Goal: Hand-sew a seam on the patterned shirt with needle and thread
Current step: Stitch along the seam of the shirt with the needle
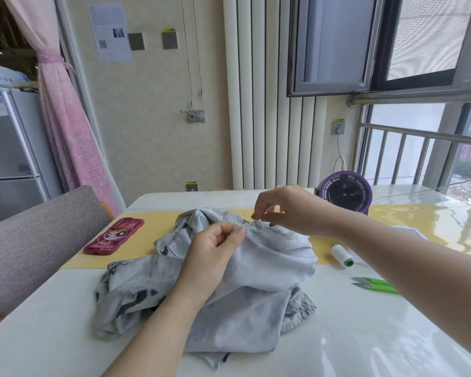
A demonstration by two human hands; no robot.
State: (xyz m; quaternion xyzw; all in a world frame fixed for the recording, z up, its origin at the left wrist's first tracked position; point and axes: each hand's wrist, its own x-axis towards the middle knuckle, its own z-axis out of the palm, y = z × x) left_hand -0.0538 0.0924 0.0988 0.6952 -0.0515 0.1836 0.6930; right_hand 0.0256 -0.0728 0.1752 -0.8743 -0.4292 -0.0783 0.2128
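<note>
The pale grey patterned shirt (259, 270) was heaped on the white table (65, 308), its edge pinched by the left hand (215, 251). Just beside, the right hand (288, 210) was pinched, likely on a needle too tiny to be seen. Cloth should be held flat, thread pulled gently — never yanked.

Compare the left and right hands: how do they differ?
The left hand grips a fold of the shirt; the right hand pinches something tiny, likely the needle, at the seam. The left hand rests on the shirt; the right hand is raised above it. Both meet at the same seam.
</note>
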